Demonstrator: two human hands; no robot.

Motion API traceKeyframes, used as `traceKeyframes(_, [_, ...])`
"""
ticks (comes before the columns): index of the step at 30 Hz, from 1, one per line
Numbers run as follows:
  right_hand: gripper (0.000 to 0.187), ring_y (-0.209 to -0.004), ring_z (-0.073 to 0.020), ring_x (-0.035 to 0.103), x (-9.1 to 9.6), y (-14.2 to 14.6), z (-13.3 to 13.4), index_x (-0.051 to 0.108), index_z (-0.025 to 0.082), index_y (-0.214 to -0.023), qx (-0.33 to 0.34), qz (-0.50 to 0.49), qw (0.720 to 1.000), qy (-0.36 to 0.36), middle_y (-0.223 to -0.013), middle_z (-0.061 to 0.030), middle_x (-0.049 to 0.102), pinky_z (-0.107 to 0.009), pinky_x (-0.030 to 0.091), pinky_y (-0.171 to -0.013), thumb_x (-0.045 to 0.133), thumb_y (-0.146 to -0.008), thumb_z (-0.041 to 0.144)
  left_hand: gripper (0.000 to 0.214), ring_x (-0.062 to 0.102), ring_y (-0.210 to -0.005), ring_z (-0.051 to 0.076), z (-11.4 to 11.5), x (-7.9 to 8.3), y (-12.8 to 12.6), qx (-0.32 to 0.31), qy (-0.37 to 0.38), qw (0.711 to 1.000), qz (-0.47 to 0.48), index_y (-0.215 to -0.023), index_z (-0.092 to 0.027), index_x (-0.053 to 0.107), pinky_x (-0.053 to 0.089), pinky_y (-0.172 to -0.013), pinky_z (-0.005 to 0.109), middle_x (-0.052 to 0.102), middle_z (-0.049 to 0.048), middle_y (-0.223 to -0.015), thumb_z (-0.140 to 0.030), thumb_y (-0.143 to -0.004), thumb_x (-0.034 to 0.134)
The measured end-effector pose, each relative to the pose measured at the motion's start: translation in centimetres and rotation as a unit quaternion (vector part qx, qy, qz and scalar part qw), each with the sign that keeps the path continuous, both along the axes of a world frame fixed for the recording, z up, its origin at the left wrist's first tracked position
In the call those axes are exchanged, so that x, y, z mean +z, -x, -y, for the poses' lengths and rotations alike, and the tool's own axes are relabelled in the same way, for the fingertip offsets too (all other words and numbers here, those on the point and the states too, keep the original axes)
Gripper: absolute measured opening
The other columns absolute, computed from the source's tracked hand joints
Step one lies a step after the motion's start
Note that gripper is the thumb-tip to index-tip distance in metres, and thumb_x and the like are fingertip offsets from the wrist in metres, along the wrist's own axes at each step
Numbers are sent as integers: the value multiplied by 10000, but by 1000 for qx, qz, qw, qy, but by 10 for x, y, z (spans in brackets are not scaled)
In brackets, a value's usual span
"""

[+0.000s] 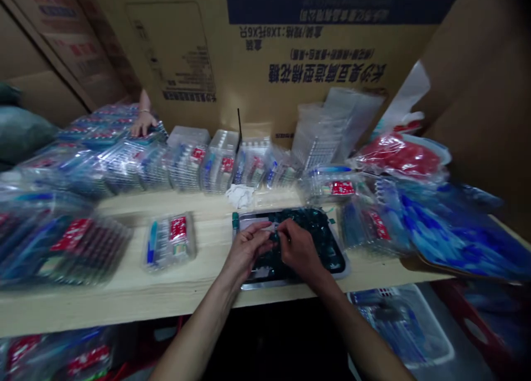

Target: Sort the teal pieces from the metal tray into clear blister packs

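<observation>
Our grip is pinched at the fingertips: left hand [250, 244] and right hand [299, 249] meet on a small piece [274, 233] near the centre of the frame, too blurred for us to name. It is above our tray [342, 265] of dark green pieces [321, 234] on the counter [166, 286]. Left of centre lies a clear pack [169, 241]; crumpled tissue [239, 195] sits just behind the tray. Upper left, another person's hand [143, 124] rests on stacked packs [118, 157].

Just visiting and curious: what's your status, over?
Left hand, right hand together over tray, pinching small item, too blurred to name. Dark pieces in tray. Tissue beyond, not in the way.
</observation>
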State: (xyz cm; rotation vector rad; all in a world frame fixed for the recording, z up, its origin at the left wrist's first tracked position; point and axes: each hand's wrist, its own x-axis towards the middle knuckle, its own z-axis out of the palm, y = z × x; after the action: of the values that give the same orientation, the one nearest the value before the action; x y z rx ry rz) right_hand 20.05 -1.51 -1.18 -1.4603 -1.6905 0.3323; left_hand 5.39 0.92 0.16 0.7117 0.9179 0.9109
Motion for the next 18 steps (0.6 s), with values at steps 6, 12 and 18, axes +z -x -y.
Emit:
traceKeyframes(6, [143, -836, -187, 593, 8, 14, -1, 551, 184, -977, 91, -11, 995, 32, -906, -70, 632, -288, 447, -762, 432, -905, 152, 329, 650, -691, 127, -23, -2, 61, 63, -107, 983, -133, -864, -148, 756, 527, -681, 241, 740, 38, -824, -350, -626, 858])
traceKeyframes(12, [329, -1067, -225, 537, 7, 42, 15, 618, 154, -1016, 222, 186, 951, 103, -1086, -105, 632, -336, 409, -929, 475, -762, 1, 136, 665, -812, 186, -52, -13, 104, 10, -380, 821, -427, -887, -193, 757, 517, -770, 309, 736, 57, -884, -222, -798, 659])
traceKeyframes(18, [308, -1094, -219, 519, 5, 59, 21, 634, 146, -1033, 218, 231, 937, 148, -1134, -107, 630, -334, 381, -960, 475, -801, 19, 180, 680, -809, 169, -57, -29, 97, -93, -500, 733, -451, -911, -204, 759, 523, -732, 270, 731, 63, -894, -173, -865, 588])
